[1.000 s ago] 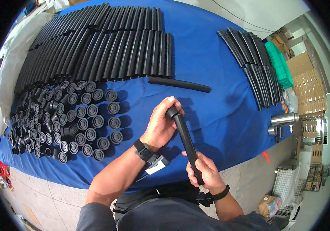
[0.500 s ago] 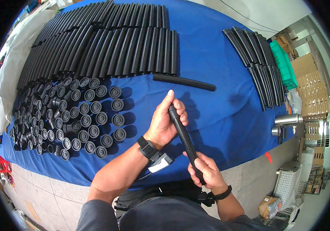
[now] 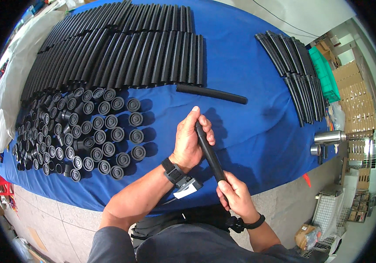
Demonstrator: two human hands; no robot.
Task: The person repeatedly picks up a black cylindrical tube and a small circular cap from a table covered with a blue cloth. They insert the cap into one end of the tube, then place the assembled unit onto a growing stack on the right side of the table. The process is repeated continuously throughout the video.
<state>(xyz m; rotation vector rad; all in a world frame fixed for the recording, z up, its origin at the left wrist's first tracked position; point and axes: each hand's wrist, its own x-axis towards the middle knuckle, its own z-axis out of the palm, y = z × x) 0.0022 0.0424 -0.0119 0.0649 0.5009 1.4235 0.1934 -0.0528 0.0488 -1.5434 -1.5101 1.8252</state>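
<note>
Black tube [image 3: 211, 154] apart from green crate [image 3: 324, 75]

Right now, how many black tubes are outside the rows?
2: the held tube, in the left hand and right hand; the loose tube, lying crosswise on the blue cloth. Any under the white plastic would be hidden.

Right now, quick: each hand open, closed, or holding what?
Left hand: closed around the black tube, at its far end.
Right hand: closed on the tube's near part.
</note>
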